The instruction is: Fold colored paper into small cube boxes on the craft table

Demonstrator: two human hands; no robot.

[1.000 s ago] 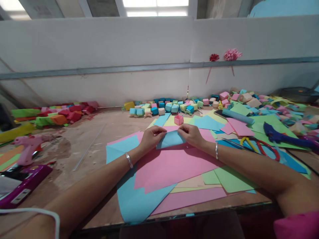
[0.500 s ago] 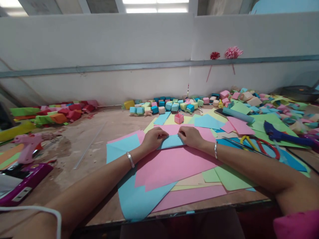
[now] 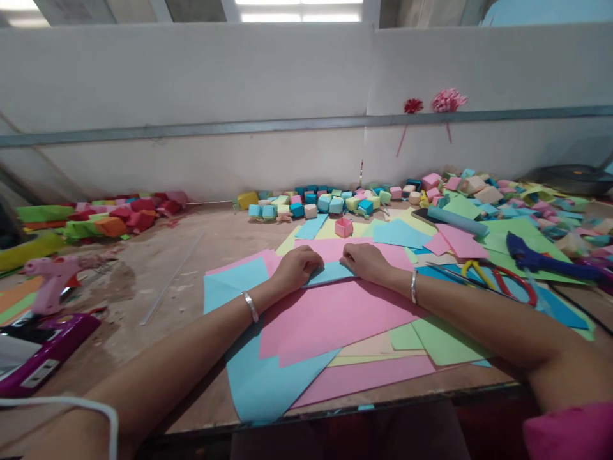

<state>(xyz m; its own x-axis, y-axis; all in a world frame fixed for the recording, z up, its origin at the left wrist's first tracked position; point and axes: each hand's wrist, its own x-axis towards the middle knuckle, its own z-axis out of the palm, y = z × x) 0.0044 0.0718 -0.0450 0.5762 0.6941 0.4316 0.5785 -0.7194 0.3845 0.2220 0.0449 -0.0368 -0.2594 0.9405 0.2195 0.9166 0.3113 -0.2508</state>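
A small folded light-blue paper [image 3: 330,273] lies flat on a large pink sheet [image 3: 330,316] in the middle of the wooden table [image 3: 158,281]. My left hand [image 3: 297,265] presses on the paper's left end with curled fingers. At the paper's right end my right hand [image 3: 366,260] does the same. Both wrists wear a silver bangle. A small pink paper box [image 3: 343,227] stands just beyond the hands.
Loose coloured sheets spread under and around the pink one. A row of small paper cubes [image 3: 316,204] lines the back wall. Red-handled scissors [image 3: 502,281] and a blue glue gun [image 3: 541,260] lie at the right, a pink glue gun [image 3: 52,278] at the left.
The blue paper was held up slightly between both hands; it now lies pressed flat on the pink sheet, with both hands lowered onto it.
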